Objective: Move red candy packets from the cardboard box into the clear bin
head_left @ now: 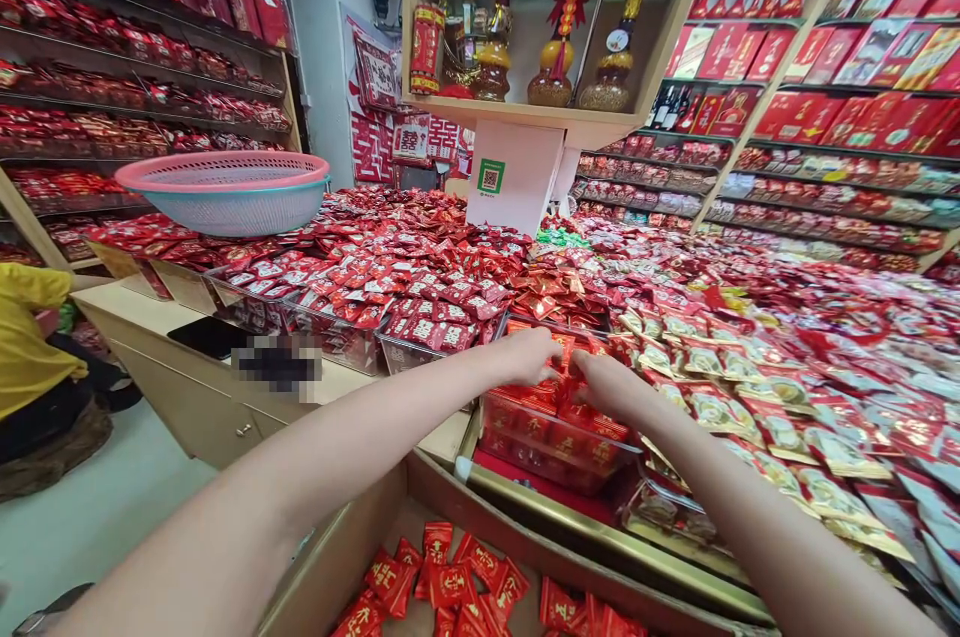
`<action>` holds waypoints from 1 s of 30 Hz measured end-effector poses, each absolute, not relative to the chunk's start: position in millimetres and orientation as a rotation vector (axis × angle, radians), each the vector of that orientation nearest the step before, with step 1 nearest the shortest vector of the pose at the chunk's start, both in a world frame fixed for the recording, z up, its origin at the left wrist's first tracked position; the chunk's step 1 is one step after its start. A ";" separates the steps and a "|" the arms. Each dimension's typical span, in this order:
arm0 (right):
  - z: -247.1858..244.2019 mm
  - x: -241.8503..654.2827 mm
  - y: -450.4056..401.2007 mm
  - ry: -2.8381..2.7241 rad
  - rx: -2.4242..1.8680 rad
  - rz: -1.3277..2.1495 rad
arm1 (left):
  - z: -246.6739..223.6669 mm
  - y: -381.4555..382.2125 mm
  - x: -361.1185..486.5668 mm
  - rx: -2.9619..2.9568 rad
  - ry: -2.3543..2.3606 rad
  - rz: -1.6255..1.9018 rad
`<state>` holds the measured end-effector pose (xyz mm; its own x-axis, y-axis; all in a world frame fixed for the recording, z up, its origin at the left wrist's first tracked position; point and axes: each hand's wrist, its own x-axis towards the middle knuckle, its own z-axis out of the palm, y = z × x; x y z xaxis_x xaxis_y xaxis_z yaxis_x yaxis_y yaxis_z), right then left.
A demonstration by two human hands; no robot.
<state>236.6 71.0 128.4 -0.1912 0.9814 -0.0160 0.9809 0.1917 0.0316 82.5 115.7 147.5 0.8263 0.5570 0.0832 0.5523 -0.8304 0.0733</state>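
Observation:
Both my hands reach into a clear plastic bin (555, 447) filled with small red candy packets with gold print. My left hand (534, 357) comes in from the left, its fingers curled onto red candy packets (564, 357) at the top of the pile. Close beside it, my right hand (600, 385) has its fingers bent in against packets from the other side. The exact grip of the fingertips is partly hidden. Below the bin, nearest to me, an open cardboard box (420, 492) holds loose red candy packets (450, 582) of the same look.
Heaps of wrapped sweets (420, 247) cover the display behind the bin, with gold-and-red packets (720, 402) at right. Stacked plastic baskets (225, 202) sit at left. A dark phone-like slab (210, 337) lies on the counter. A person in a yellow top (30, 327) is at far left.

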 end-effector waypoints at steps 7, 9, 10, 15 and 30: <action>121.3 238.6 80.2 2.430 1.851 0.079 | 140.0 131.9 106.7 2.913 1.024 -0.087; 117.9 239.1 82.2 2.461 1.799 0.099 | 139.6 134.1 106.6 2.906 1.068 -0.101; 116.4 239.3 82.9 2.478 1.774 0.110 | 139.6 135.1 105.9 2.906 1.076 -0.102; 114.3 240.6 83.0 2.552 1.709 0.142 | 139.3 138.4 100.6 2.941 0.983 -0.093; 132.4 220.6 59.7 2.745 2.034 -0.338 | 158.7 117.5 53.1 2.971 0.828 0.104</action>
<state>220.6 59.7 132.4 -0.2707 0.9557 0.1153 0.8991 0.2938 -0.3245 53.1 117.5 158.7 0.8540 0.5179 0.0501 0.5141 -0.8547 0.0712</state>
